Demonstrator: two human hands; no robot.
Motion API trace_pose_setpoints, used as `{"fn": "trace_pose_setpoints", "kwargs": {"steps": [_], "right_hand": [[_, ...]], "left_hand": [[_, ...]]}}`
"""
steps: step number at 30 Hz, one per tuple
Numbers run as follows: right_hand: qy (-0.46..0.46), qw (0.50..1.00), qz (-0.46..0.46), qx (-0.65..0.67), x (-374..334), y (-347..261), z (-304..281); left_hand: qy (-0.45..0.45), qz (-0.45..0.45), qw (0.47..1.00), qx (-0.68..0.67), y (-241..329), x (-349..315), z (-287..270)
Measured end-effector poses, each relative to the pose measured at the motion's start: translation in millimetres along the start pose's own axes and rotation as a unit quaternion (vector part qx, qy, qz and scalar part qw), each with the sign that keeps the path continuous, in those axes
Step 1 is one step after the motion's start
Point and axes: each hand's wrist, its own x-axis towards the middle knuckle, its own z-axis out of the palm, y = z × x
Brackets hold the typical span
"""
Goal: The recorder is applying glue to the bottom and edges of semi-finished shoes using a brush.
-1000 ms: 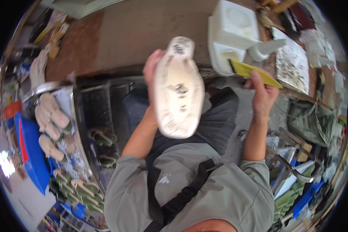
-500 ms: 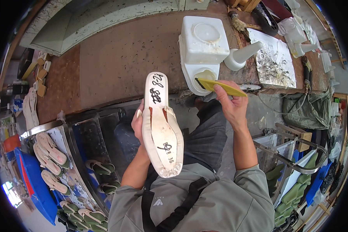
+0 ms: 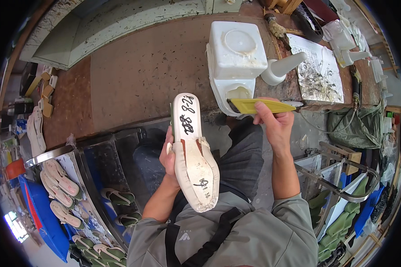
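My left hand (image 3: 168,155) grips a cream slipper upper on its last (image 3: 196,164) along the left edge, bottom side facing up, with handwriting on it; most of the fingers are behind it. A green edge shows along its left side. In my right hand (image 3: 276,124) is a yellow brush (image 3: 267,106), held between thumb and fingers. Its dark-bristled end is over the open mouth of a white plastic glue dispenser (image 3: 238,53) at the bench edge; whether it touches the glue cannot be told. A white cone-shaped bottle (image 3: 280,69) lies beside the dispenser.
The brown workbench (image 3: 142,75) carries a stained paper sheet (image 3: 318,71) at right. On my left a metal rack (image 3: 89,191) bears cream and green slippers (image 3: 60,182). To the right are a metal-framed rack (image 3: 343,187), green soles (image 3: 343,218) and a dark green bag (image 3: 356,129).
The slipper has moved slightly right and down, turning a little to show its green edge. The brush has swung flatter and shifted right with my right hand.
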Motion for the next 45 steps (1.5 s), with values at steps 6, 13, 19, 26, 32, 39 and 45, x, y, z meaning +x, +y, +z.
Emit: {"fn": "trace_pose_setpoints", "kwargs": {"steps": [6, 13, 19, 26, 32, 39, 45], "right_hand": [[-0.035, 0.995, 0.025, 0.088, -23.7, -42.3, -2.7], [-0.074, 0.981, -0.149, 0.098, -46.1, -89.1, 30.7], [-0.043, 0.979, -0.19, 0.055, -60.0, -112.4, 30.5], [-0.112, 0.913, -0.38, -0.094, -77.4, -136.4, 24.8], [-0.161, 0.912, -0.37, -0.078, -90.7, -145.4, 21.9], [-0.201, 0.903, -0.377, -0.055, -107.1, -146.6, 19.9], [-0.206, 0.907, -0.365, -0.042, -126.3, -147.0, 18.5]], "left_hand": [[-0.091, 0.03, 0.994, 0.046, 19.7, -18.0, 24.7], [-0.15, -0.088, 0.984, -0.044, 50.4, -38.2, 55.3], [-0.209, -0.145, 0.956, -0.147, 70.9, -61.3, 56.4], [-0.195, -0.14, 0.968, -0.077, 94.1, -84.1, 64.6], [-0.359, 0.008, 0.933, 0.033, 97.9, -92.8, 57.9], [-0.316, 0.021, 0.948, 0.033, 99.6, -105.0, 58.0], [-0.284, 0.024, 0.958, 0.029, 96.7, -128.3, 61.3]]}}
